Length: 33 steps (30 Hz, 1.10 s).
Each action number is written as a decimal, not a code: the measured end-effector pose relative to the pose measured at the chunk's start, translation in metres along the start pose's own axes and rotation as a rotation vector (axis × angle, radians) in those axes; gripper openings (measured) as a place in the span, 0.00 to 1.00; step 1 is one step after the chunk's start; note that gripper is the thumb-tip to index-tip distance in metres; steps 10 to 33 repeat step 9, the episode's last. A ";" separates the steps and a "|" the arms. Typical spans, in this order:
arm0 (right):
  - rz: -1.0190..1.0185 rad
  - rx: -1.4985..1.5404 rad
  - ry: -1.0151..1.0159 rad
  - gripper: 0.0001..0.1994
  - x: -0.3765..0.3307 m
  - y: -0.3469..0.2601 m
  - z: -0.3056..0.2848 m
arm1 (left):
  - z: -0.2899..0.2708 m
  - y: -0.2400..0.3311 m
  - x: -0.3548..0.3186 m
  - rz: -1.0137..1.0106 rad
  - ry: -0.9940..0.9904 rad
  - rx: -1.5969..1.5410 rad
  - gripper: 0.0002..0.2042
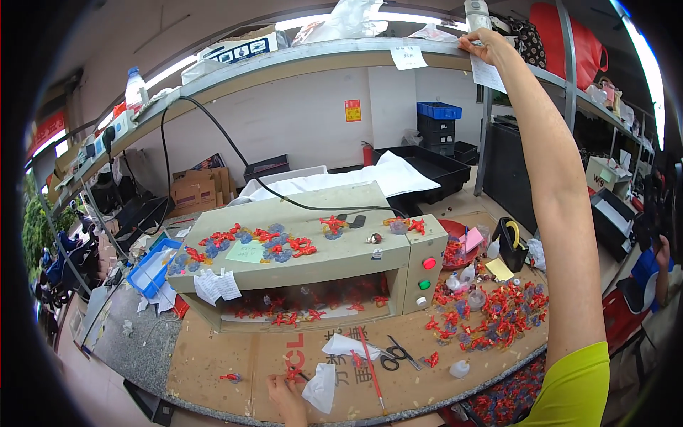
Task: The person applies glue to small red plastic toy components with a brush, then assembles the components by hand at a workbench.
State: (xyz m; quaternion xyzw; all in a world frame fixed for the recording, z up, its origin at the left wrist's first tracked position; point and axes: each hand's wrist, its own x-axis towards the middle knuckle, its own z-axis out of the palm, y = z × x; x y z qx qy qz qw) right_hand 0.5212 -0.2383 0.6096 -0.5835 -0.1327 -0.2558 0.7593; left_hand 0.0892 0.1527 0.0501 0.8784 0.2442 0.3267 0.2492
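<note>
My left hand (284,400) is low at the front of the cardboard-covered bench, its fingers closed on a small red plastic figure (292,373). Beside it lies a crumpled white cloth or tissue (320,388). My right hand (485,46) is raised to the overhead shelf (313,53), fingers bent together at its front edge. A white paper note (488,74) hangs just below that hand, and a white bottle (477,14) stands behind it. What the right fingertips grip is hidden. Another red figure (231,377) lies to the left on the cardboard.
A beige box-shaped machine (334,257) holds red figures inside and on top. At right lie a pile of red and grey figures (491,313) and a red bowl (455,265). Black scissors (393,359), tweezers (413,352) and a red stick (373,373) lie in front.
</note>
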 end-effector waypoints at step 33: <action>-0.300 0.044 -0.069 0.23 0.001 0.007 -0.034 | -0.001 -0.009 -0.013 0.030 -0.025 -0.051 0.19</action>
